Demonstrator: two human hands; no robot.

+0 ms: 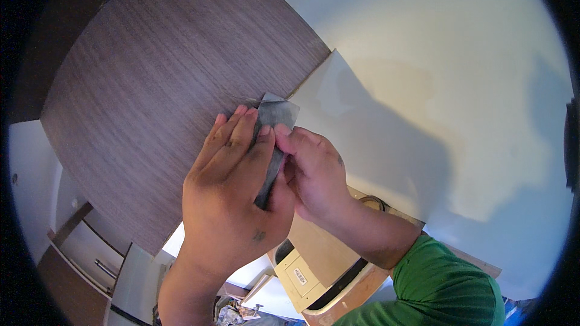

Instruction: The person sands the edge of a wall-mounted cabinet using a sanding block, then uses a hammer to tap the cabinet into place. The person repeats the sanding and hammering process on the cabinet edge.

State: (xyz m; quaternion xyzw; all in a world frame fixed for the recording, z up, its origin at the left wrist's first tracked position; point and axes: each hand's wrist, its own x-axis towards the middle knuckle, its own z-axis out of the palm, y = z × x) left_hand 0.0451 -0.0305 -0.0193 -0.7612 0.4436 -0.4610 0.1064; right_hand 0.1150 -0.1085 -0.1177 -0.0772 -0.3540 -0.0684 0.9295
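Observation:
Both my hands are at a grey, creased strip (pixel 279 111) that looks like sandpaper, beside the edge of a dark wood-grain panel (pixel 181 54). My left hand (pixel 232 181) lies over the strip, fingers stretched along the panel's face and thumb on the strip's other side, so it grips it between them. With thumb and bent fingers, my right hand (pixel 317 169) pinches the strip near its upper end. Its middle runs under my left index finger, and a dark lower part shows between that hand's thumb and fingers. What lies behind the strip is hidden.
A pale wall or panel (pixel 393 96) stretches along the right, with my shadow on it. Below my hands is a cream and tan case-like object (pixel 299 274), with a dark ring-shaped item (pixel 376 202) near it. Cabinet parts (pixel 90 253) and assorted clutter (pixel 232 314) are at lower left.

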